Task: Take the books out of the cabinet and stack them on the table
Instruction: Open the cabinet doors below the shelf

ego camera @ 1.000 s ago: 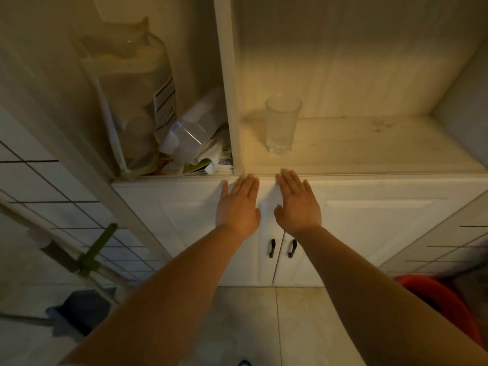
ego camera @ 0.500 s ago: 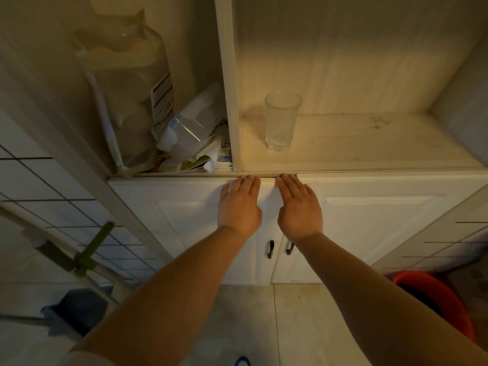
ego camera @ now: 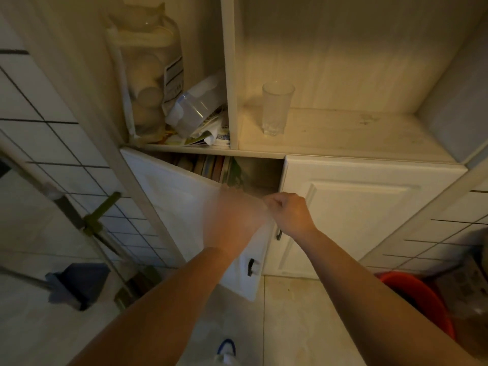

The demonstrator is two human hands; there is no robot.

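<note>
Several books [ego camera: 211,169] stand upright in a row inside the lower cabinet, seen through the gap above the left door [ego camera: 179,207]. That white door is swung partly outward. My left hand [ego camera: 235,220], blurred by motion, holds the door's free upper edge. My right hand [ego camera: 290,213] has its fingers curled at the inner edge of the right door [ego camera: 369,215], which is closed. The lower parts of the books are hidden behind the left door.
A clear glass [ego camera: 276,108] stands on the open shelf above. A tall plastic bag of cups [ego camera: 148,83], a tipped container [ego camera: 195,109] and papers crowd the left shelf. A mop [ego camera: 79,220] leans at left, and an orange bucket [ego camera: 420,299] sits at right.
Both hands were flat against the tops of the closed doors. Now the left door has swung outward, showing the books, and both hands have dropped lower with the right fingers curled.
</note>
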